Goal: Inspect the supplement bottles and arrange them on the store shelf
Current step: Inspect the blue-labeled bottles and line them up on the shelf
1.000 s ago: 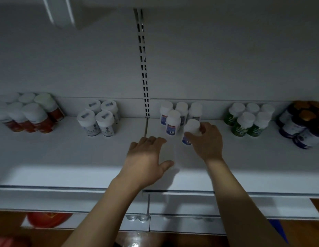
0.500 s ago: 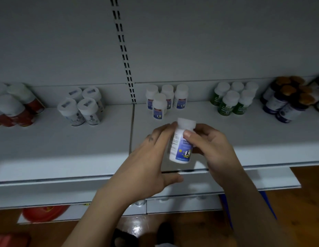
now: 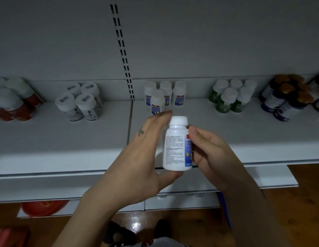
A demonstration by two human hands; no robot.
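Fingers (image 3: 159,122) of the left hand (image 3: 137,157) up along the left side of a white bottle (image 3: 174,148), thumb tucked under its base: clamped on it from behind and below. Right hand (image 3: 214,154) in from the other side, thumb flat on the blue edge of the label, the rest curled behind, pinching the same bottle. Held upright between the two sets of fingers, clear of the shelf (image 3: 244,139) and out over its front edge. White cap (image 3: 178,120) on top, a block of small print turned to the camera, too fine to read.

Straight beyond the fingers, at the back of the shelf: four blue-labelled bottles (image 3: 164,97), upright, one standing in front of three. Right of the fingers, five green bottles (image 3: 230,99), white-capped and packed close. Farther right, dark bottles (image 3: 280,104) with brown caps, touching one another.

Left of the fingers, past the slotted upright (image 3: 123,50), four grey-labelled bottles (image 3: 80,104) in a tight square. Farther left again, red-labelled bottles (image 3: 14,104), cut off by the frame edge.

Below the fingers, wooden floor (image 3: 298,202). Down to their left, under the shelf, a red rounded shape (image 3: 42,207), possibly a tub, too blurred to name.
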